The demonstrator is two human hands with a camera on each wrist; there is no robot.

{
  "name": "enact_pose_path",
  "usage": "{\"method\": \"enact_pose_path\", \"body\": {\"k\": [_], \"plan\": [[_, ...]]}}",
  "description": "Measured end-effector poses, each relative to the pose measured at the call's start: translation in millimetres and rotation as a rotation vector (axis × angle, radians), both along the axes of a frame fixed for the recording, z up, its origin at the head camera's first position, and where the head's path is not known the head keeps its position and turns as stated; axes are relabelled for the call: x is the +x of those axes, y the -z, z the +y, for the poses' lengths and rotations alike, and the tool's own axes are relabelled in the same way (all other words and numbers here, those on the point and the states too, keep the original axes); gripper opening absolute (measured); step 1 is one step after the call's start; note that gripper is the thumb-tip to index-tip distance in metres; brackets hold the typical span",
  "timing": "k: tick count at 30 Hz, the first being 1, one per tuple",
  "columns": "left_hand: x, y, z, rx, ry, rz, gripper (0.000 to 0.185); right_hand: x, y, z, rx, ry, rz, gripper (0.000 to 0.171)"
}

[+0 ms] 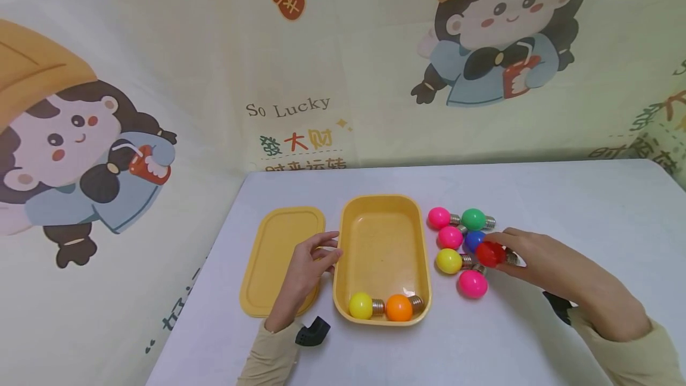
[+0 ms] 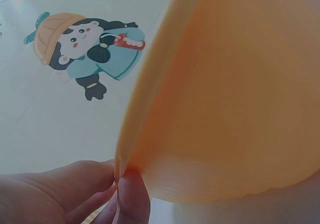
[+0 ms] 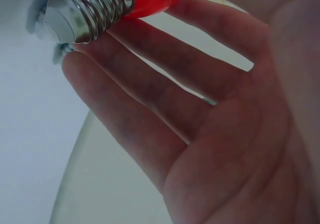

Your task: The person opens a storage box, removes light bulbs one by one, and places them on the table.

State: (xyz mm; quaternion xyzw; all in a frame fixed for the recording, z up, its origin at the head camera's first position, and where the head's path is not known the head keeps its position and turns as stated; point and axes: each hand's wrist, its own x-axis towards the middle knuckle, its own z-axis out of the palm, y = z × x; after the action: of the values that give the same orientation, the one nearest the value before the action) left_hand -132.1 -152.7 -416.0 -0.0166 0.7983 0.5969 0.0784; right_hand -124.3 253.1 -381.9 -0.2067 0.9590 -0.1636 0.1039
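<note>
My left hand (image 1: 309,264) pinches the left wall of a yellow plastic box (image 1: 343,213); in the left wrist view, thumb and fingers lie on both sides of its rim (image 2: 150,79). A yellow light bulb (image 1: 361,305) and an orange light bulb (image 1: 399,308) lie at the near end inside the box. To the right, my right hand (image 1: 541,258) holds a red light bulb (image 1: 490,254) between thumb and fingers, over the bulbs on the table. Its silver screw base (image 3: 92,11) shows in the right wrist view. A blue bulb (image 1: 474,240) is partly hidden behind it.
A yellow lid (image 1: 278,237) lies left of the box, partly under my left forearm. Right of the box are a green bulb (image 1: 474,219), a yellow bulb (image 1: 448,261) and pink bulbs (image 1: 473,285). A printed cloth (image 1: 375,76) hangs behind the white table (image 1: 589,207).
</note>
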Motion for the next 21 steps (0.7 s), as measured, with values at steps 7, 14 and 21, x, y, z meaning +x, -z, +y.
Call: {"method": "enact_pose_path", "body": {"k": [7,14,21], "plan": [[-0.1,-0.6,0.2,0.003,-0.003,-0.003,0.041,-1.0,6.8,5.8,0.038,0.027,-0.047,0.051],[-0.1,-0.3,-0.6,0.001,0.002,0.006,0.041,-2.0,10.2,7.7,0.073,0.032,-0.068,0.053],[0.3,-1.0,-0.1,-0.006,0.004,0.017,0.042,-3.2,13.6,9.2,0.091,0.054,-0.118,0.059]]}}
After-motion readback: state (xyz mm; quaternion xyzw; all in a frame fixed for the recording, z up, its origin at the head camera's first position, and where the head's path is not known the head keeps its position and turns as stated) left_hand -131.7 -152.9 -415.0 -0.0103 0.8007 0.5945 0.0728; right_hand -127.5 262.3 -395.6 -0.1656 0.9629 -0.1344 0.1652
